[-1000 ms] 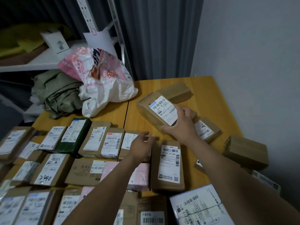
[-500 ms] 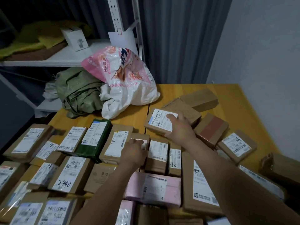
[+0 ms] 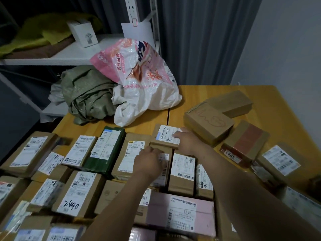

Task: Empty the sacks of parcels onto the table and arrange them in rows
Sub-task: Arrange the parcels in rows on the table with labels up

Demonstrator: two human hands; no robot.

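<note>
Labelled cardboard parcels lie in rows across the wooden table [image 3: 191, 94], among them a dark green parcel [image 3: 107, 150] and a pink parcel [image 3: 180, 213]. My right hand [image 3: 189, 141] holds a small labelled parcel [image 3: 165, 136] at the right end of the back row, thumb on its label. My left hand [image 3: 149, 162] rests with curled fingers on the far end of a brown parcel [image 3: 162, 173] just in front of it. A pink-and-white sack [image 3: 139, 80] and a crumpled green sack [image 3: 86, 94] lie at the table's far left.
Loose parcels lie unsorted on the right: two plain boxes [image 3: 208, 124] [image 3: 231, 103], a red-taped box [image 3: 243, 141] and a labelled one [image 3: 279, 160]. A white shelf [image 3: 52, 56] with a white carton [image 3: 83, 33] stands behind; a wall closes the right side.
My right hand carried the small labelled parcel from the loose pile on the right down to the end of the back row. My left hand stayed on the brown parcel.
</note>
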